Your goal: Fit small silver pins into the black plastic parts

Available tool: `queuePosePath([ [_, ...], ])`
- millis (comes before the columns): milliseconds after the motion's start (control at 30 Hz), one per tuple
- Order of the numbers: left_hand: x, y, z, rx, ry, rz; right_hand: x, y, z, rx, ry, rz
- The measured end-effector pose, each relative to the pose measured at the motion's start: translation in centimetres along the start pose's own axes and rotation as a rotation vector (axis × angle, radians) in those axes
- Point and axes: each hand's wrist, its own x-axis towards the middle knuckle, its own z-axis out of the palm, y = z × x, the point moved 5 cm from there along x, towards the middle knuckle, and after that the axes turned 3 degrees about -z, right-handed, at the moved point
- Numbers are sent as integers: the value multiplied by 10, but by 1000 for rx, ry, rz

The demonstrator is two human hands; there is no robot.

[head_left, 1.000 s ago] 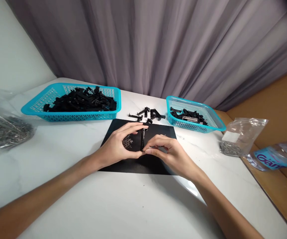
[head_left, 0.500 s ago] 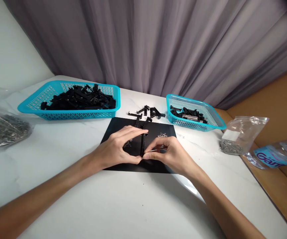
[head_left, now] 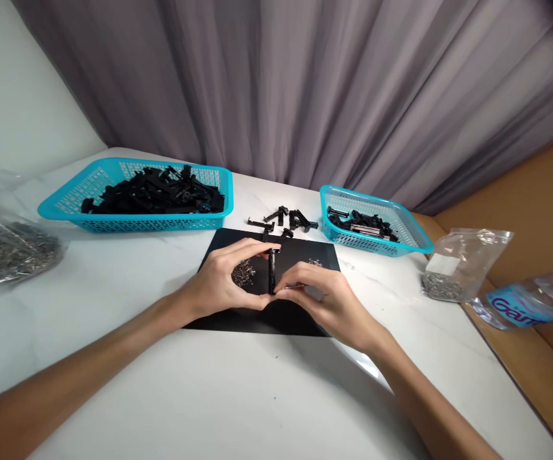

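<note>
Above a black mat [head_left: 252, 319], my left hand [head_left: 223, 278] grips a narrow black plastic part [head_left: 272, 271] at its two ends, thumb below and fingers above, so it stands lengthwise away from me. My right hand [head_left: 321, 294] pinches a thin metal tool [head_left: 295, 287], perhaps tweezers, whose tip meets the near end of the part. What lies at that tip is too small to make out. Small metal pieces form one pile [head_left: 243, 273] beside my left hand and a second pile [head_left: 315, 262] beyond my right hand.
A blue basket [head_left: 156, 222] of black parts stands back left; a smaller blue basket [head_left: 376, 245] stands back right. Several loose black parts [head_left: 300, 219] lie between them. Bags of metal pieces sit left [head_left: 12, 252] and right [head_left: 449, 281], with a bottle [head_left: 525, 303] at the right edge.
The black part has tilted slightly, and both hands have shifted a little. More of the left metal pile now shows. The tool tip stays at the part's near end.
</note>
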Motion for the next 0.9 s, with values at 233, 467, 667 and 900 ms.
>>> queuePosePath([
  [233,0,5,-2,-16,-11,12,-4,-6,3,-117,-11,-27],
  [467,-3,3,1,-26,-36,10,-7,0,1,-123,-1,44],
  [667,-3,2,-1,-36,-56,-3,-4,-4,-2,-55,-47,-14],
  [900,0,8,-2,-42,-42,-37,-6,-3,-25,-210,419,-9],
])
